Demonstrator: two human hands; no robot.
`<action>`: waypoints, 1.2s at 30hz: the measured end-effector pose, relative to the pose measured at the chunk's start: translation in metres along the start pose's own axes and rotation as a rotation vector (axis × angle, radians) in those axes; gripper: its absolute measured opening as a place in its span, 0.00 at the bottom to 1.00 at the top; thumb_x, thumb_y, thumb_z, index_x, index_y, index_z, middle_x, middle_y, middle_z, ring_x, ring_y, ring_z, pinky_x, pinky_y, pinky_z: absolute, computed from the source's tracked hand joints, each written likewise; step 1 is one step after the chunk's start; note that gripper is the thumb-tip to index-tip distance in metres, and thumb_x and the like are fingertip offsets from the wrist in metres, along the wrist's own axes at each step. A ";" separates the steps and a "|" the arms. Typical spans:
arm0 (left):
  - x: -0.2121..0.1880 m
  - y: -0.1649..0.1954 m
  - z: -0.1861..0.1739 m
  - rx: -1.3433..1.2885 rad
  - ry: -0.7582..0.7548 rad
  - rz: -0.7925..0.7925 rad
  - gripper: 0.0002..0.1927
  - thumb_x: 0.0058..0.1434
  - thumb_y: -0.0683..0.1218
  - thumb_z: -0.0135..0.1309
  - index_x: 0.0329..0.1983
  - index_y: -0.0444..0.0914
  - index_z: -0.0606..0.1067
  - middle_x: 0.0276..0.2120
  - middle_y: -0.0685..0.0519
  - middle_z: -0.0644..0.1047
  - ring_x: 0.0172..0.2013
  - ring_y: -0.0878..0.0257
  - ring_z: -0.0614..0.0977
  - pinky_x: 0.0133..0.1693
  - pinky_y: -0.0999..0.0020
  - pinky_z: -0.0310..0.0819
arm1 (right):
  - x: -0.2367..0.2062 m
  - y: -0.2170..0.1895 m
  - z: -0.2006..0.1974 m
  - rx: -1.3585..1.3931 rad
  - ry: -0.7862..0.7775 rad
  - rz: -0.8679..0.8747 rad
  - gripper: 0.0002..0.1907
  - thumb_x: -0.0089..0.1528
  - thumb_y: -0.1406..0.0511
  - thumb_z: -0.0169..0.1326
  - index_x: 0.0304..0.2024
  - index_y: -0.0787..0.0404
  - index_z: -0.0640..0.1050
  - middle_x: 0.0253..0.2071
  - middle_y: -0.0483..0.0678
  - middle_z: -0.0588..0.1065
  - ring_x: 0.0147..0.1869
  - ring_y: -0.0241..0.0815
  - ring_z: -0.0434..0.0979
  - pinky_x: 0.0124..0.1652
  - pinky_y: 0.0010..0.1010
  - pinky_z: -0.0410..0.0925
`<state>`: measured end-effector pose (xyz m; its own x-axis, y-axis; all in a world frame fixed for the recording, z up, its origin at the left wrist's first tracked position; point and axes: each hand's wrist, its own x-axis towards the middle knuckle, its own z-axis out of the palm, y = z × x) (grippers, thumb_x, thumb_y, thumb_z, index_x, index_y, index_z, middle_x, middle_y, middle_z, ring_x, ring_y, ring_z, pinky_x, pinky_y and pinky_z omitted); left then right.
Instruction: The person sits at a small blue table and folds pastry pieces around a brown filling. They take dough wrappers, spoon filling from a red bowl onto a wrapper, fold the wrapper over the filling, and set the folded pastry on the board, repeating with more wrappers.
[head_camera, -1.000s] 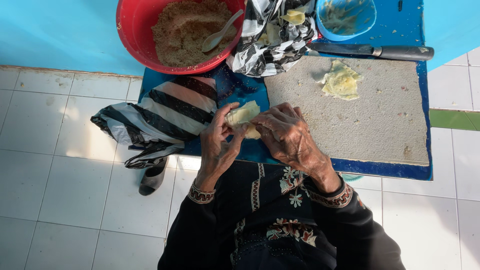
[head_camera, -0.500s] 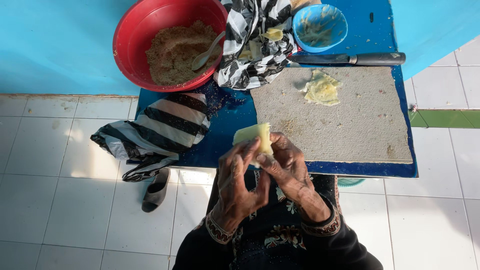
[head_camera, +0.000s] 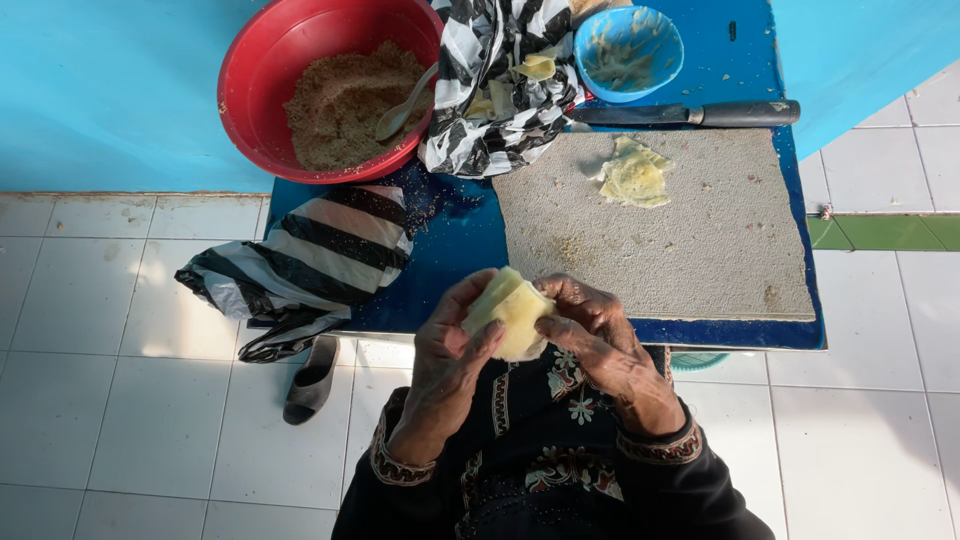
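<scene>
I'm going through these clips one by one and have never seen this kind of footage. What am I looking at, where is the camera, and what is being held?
No machine here: a person wears a camera on the head, looking down at both hands. The left hand and right hand together hold a pale yellow folded wrapper above the lap. On the blue table sit a grey board with a second wrapper, a knife, a red bowl of brown crumbs with a spoon, a small blue bowl and striped plastic bags.

bowl (head_camera: 262, 85) left | bag (head_camera: 490, 85) middle | board (head_camera: 700, 250) right | knife (head_camera: 690, 113) behind board
</scene>
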<state>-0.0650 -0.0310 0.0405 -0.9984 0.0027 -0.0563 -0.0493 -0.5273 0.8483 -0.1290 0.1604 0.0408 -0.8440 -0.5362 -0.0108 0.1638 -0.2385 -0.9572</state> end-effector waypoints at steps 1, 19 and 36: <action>0.001 -0.001 -0.001 0.033 0.024 0.027 0.31 0.64 0.44 0.60 0.68 0.32 0.64 0.60 0.46 0.72 0.61 0.57 0.74 0.61 0.63 0.74 | 0.000 -0.005 0.002 -0.077 0.018 -0.006 0.15 0.64 0.71 0.56 0.53 0.71 0.76 0.50 0.52 0.76 0.52 0.39 0.77 0.49 0.32 0.73; 0.003 -0.014 -0.009 0.260 0.152 0.144 0.25 0.67 0.46 0.57 0.63 0.31 0.67 0.57 0.43 0.75 0.57 0.59 0.79 0.57 0.65 0.79 | 0.012 -0.025 0.029 -1.048 0.328 -0.769 0.16 0.56 0.72 0.69 0.43 0.54 0.79 0.47 0.45 0.79 0.50 0.45 0.70 0.52 0.36 0.64; 0.016 -0.014 -0.011 0.198 0.125 0.179 0.19 0.71 0.43 0.54 0.61 0.32 0.68 0.53 0.46 0.76 0.54 0.63 0.79 0.57 0.66 0.77 | -0.021 -0.019 -0.001 -0.638 0.236 -0.426 0.08 0.65 0.72 0.57 0.46 0.60 0.76 0.45 0.47 0.81 0.48 0.39 0.84 0.42 0.30 0.76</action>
<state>-0.0799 -0.0331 0.0216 -0.9811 -0.1868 0.0497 0.1109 -0.3334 0.9362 -0.1145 0.1767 0.0591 -0.8654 -0.3014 0.4002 -0.4604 0.1632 -0.8726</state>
